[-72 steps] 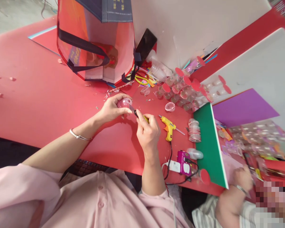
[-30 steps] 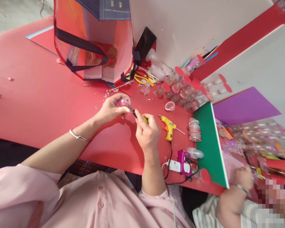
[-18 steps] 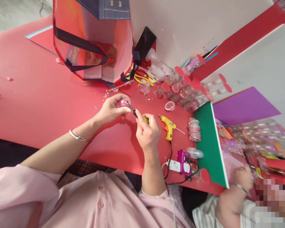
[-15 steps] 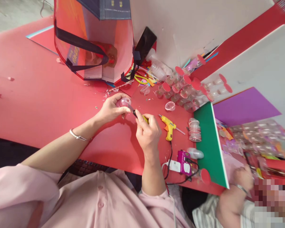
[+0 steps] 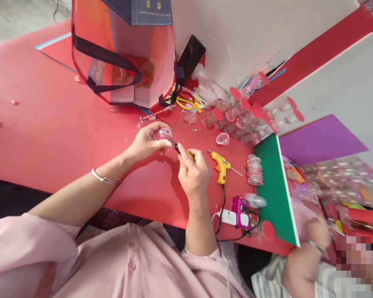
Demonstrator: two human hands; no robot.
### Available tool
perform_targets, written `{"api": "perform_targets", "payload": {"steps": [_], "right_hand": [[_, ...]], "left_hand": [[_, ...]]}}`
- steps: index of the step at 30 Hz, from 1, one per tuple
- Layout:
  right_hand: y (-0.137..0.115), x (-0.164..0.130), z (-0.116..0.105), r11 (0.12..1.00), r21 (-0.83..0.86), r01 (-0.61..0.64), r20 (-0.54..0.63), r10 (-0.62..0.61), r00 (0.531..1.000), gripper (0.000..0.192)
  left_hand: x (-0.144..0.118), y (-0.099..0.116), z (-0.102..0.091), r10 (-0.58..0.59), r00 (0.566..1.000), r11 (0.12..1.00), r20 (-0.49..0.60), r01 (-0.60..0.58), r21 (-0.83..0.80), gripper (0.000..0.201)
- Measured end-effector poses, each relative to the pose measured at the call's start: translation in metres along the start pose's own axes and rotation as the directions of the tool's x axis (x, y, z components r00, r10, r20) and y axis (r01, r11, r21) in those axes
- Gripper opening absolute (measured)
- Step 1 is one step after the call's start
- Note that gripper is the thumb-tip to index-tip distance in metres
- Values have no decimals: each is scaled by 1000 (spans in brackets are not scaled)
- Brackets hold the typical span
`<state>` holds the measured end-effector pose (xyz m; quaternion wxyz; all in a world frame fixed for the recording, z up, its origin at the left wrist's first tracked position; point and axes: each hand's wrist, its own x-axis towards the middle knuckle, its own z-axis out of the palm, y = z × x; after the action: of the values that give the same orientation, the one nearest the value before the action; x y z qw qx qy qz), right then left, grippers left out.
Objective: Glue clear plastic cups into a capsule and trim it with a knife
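Between the thumb and fingers of my left hand (image 5: 145,144) is a small clear plastic cup (image 5: 161,133), its rounded end facing up and right. My right hand (image 5: 194,171) is closed round a yellow and black utility knife (image 5: 176,147). The knife's blade meets the cup beside my left thumb; how deep it goes I cannot tell. Just right of my right hand lies a yellow glue gun (image 5: 219,162) with a clear glue stick in its back. A loose clear plastic cup (image 5: 222,138) rests above the glue gun.
A large bag (image 5: 124,93) stands at the back, with a phone (image 5: 191,58) and scissors (image 5: 185,104) beside it. Several cups with red discs (image 5: 240,114), stacked lids (image 5: 255,169), a purple power adapter (image 5: 240,212) and a green board (image 5: 276,186) line the right. Beyond is another person's arm (image 5: 304,256).
Both hands, the cup and the knife stay almost exactly where they were. The other person's hand at the right has shifted very slightly.
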<state>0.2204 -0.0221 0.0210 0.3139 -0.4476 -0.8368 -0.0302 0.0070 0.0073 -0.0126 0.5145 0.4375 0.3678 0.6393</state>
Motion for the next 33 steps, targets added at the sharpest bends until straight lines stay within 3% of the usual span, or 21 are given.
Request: {"api": "perform_targets", "payload": {"steps": [13,19,23,26,28,33], "right_hand": [[2,-3,2,999,-8,-43,73,43,996,49],[3,-2,3,999,-39,-9,9,9,1000,50],[8,-1,7,996,-37,-87,-48,85,995,48],[9,3,8,983,63,-170,-103,176,979,36],[8,6,7,954,197,-225,-80,245,966,36],[1,10,5,717,539,-441,166,423,891,47]], "left_hand": [[-1,2,0,4,1000,999,5,-4,53,53],[-3,-2,-1,-11,1000,995,0,11,95,57],[-1,-3,-3,88,995,960,-37,-75,269,63],[1,0,-4,171,985,893,-25,-145,426,64],[1,0,-3,218,976,855,12,-197,480,61],[-6,-7,5,160,979,863,124,-200,464,53]]}}
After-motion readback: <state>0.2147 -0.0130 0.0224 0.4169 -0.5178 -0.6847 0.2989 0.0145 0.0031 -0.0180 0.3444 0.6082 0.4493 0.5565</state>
